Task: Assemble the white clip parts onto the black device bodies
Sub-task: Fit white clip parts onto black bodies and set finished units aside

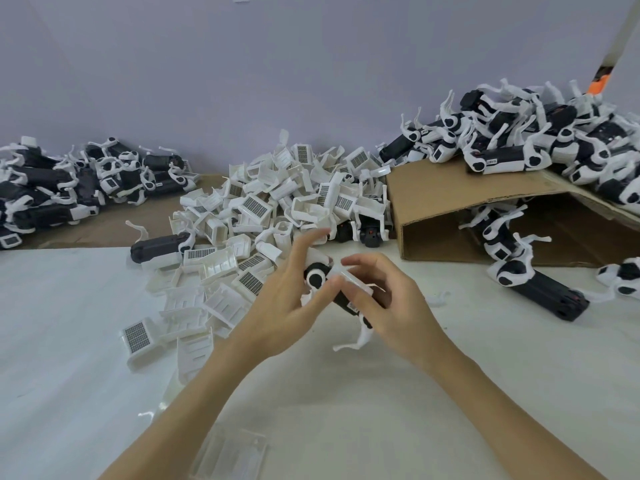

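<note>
Just above the middle of the white tabletop (86,341), both hands met around one black device body (341,299). It was a dark, elongated piece with a round black disc set in a white collar at its upper end, and thin curved white arms stuck out below it toward the tabletop. The left hand (287,306) reached in from the left, thumb and forefinger touching the piece while the other fingers were spread straight above it. The right hand (388,306) had its fingers curled round the body from the right and pressed a white clip part (349,277) against its top.

Behind the hands lay a heap of loose white clips (277,209), boxy shells, many with a dark grid-patterned panel on one face. To the right stood a folded cardboard sheet (450,202) carrying a pile of assembled units (519,133), black bodies with white ends and curling white arms; more lay under it and beside it. Another such pile (62,181) sat far left on brown board. Small white labels showed on several bodies, but their print was too small to read. A clear plastic tray (232,455) lay near the bottom edge.
</note>
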### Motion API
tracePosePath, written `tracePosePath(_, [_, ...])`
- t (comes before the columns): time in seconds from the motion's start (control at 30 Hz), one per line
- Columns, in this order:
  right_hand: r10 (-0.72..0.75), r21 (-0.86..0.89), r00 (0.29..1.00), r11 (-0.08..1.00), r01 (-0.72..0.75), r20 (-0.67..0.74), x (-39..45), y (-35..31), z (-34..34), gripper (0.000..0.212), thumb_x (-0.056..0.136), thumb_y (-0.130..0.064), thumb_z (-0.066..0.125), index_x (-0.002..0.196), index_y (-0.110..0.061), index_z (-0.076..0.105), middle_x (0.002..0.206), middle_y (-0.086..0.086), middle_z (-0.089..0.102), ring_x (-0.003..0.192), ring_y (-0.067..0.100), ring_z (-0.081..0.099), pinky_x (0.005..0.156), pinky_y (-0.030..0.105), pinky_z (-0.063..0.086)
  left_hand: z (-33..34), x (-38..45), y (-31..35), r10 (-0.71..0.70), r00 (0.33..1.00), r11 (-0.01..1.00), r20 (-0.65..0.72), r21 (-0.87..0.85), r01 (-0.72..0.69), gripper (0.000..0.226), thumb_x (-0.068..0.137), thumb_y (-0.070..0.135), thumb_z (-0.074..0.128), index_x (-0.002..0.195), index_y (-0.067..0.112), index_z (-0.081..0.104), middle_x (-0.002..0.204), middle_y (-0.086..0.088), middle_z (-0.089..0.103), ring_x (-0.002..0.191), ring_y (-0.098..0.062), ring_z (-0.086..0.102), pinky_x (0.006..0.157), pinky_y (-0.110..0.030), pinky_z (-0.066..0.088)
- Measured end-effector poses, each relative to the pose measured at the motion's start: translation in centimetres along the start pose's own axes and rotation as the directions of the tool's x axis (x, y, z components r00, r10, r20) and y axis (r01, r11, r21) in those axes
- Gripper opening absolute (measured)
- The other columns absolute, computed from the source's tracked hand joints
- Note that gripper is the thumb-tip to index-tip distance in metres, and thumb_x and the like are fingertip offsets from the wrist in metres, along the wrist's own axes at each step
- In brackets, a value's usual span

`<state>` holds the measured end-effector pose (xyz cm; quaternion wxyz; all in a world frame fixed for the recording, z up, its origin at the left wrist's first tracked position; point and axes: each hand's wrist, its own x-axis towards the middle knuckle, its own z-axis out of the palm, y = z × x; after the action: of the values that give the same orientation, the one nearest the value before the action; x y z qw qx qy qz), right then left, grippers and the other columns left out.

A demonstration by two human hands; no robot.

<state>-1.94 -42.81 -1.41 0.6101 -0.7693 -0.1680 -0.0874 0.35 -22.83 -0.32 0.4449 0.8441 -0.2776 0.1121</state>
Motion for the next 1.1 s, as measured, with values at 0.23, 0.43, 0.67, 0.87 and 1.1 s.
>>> tracePosePath(0.23, [-0.033, -0.176, 0.992, 0.983, 0.054, 0.125, 0.2, -1.6, -0.4, 0.041, 0.093, -0.019, 0.078, 0.133, -0.026, 0.070, 0.117, -0.008, 0.070, 0.112, 0.014, 0.067, 0.100, 0.040, 0.054, 0.7, 0.1, 0.4, 0.012, 0.982, 0.997, -0.189, -0.072, -0.026, 0.027, 0.106, 0.046, 0.041, 0.100, 0.022, 0.052, 0.071, 0.012, 0.054, 0.062, -0.009, 0.049, 0.060, -0.024, 0.037])
tracePosePath(0.43, [-0.030, -0.292, 0.983, 0.953, 0.082, 0.179, 0.1, -2.3, -1.1, 0.038, 0.095, -0.016, 0.076, 0.131, -0.026, 0.069, 0.107, -0.005, 0.065, 0.104, 0.016, 0.065, 0.098, 0.044, 0.053, 0.9, 0.1, 0.5, 0.164, 0.969, 0.985, -0.185, 0.080, -0.151, 0.019, 0.110, 0.037, 0.039, 0.101, 0.024, 0.049, 0.072, 0.023, 0.058, 0.063, -0.008, 0.053, 0.064, -0.015, 0.033])
tracePosePath(0.67, [0.011, -0.261, 0.997, 0.965, 0.008, 0.072, -0.2, -2.1, 0.2, 0.034, 0.085, -0.025, 0.087, 0.113, -0.027, 0.067, 0.106, -0.016, 0.071, 0.102, 0.004, 0.068, 0.091, 0.025, 0.055, 1.2, 0.2, 0.7, 0.116, 0.952, 0.985, -0.284, 0.159, -0.072, 0.032, 0.106, 0.042, 0.037, 0.096, 0.016, 0.054, 0.069, 0.015, 0.057, 0.061, -0.008, 0.052, 0.059, -0.021, 0.034])
tracePosePath(0.87, [0.013, -0.221, 0.998, 0.975, 0.001, 0.064, -0.5, -1.8, 0.3, 0.035, 0.084, -0.024, 0.087, 0.112, -0.027, 0.067, 0.105, -0.018, 0.072, 0.102, 0.003, 0.069, 0.093, 0.022, 0.054, 1.1, 0.3, 1.1, 0.164, 0.944, 0.970, -0.286, 0.222, -0.101, 0.034, 0.105, 0.039, 0.038, 0.092, 0.013, 0.054, 0.049, 0.006, 0.048, 0.055, -0.018, 0.050, 0.063, -0.018, 0.034])
tracePosePath(1.1, [-0.056, -0.254, 0.992, 0.964, 0.083, 0.112, -0.4, -1.8, 1.1, 0.045, 0.088, -0.026, 0.084, 0.130, -0.023, 0.067, 0.117, -0.011, 0.067, 0.112, 0.009, 0.065, 0.100, 0.032, 0.054, 0.0, 0.3, 0.3, 0.295, 0.931, 0.926, -0.214, 0.306, -0.222, 0.026, 0.104, 0.032, 0.044, 0.094, 0.012, 0.058, 0.068, 0.011, 0.059, 0.064, -0.009, 0.045, 0.072, -0.026, 0.037])
